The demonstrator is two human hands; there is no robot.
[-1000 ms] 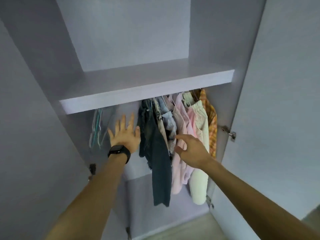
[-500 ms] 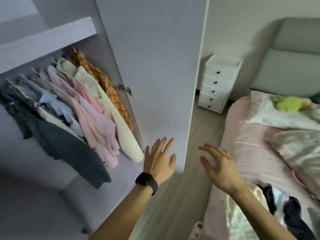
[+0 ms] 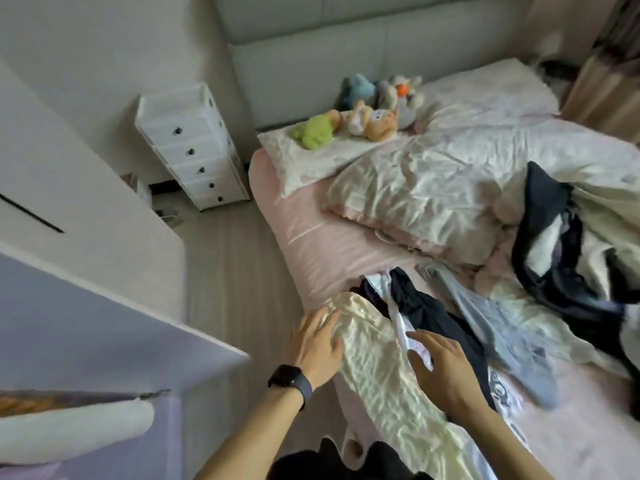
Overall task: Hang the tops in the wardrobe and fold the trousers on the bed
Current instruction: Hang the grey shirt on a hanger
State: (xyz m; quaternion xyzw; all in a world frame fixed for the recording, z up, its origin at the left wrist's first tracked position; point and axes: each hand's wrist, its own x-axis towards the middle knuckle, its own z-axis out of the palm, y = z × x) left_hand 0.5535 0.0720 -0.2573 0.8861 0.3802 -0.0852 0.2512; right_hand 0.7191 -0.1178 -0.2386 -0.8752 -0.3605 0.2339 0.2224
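Observation:
A cream crinkled garment point(image 3: 384, 372) lies along the near edge of the pink bed point(image 3: 311, 251). My left hand point(image 3: 317, 344), with a black watch on the wrist, hovers open at its left end, fingers spread. My right hand point(image 3: 440, 365) is open over the seam between the cream garment and a black-and-white garment point(image 3: 426, 313) beside it. Further right lie a pale blue-grey garment point(image 3: 502, 327) and a dark pile of clothes point(image 3: 561, 244). At the lower left the wardrobe door point(image 3: 114, 327) stands open, with a white hanging garment point(image 3: 69, 431) showing below it.
A rumpled cream duvet point(image 3: 433, 181) and a pillow point(image 3: 311, 154) with several plush toys point(image 3: 367, 112) cover the head of the bed. White plastic drawers point(image 3: 194, 147) stand by the wall. Wooden floor point(image 3: 235, 278) runs between wardrobe and bed.
My view has swung from the wardrobe interior to the bed. Both hands left the hanging clothes and came down, open, over the garments on the bed's near edge.

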